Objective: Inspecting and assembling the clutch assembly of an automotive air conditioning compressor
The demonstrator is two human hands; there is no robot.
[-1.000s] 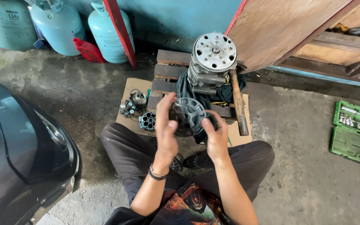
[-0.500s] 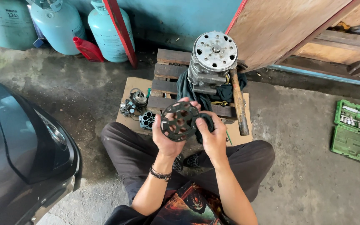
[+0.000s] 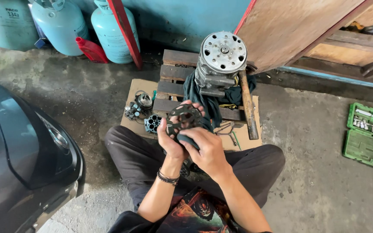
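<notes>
Holding round metal plate (image 3: 185,118); compressor (image 3: 220,62), cloth (image 3: 203,101) beyond.

A wooden pallet (image 3: 175,73) on cardboard (image 3: 137,86) carries a compressor (image 3: 219,64) and hammer (image 3: 248,108).

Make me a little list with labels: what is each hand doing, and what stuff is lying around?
left hand: left hand grips the round dark metal disc with holes by its edge
right hand: right hand presses a dark green cloth against the disc
ahead: silver ribbed metal cylinder on a wooden pallet
beside it: long wooden handle
on cardboard: small metal parts
far right: open green socket case
back wall: pale blue gas cylinders
</notes>
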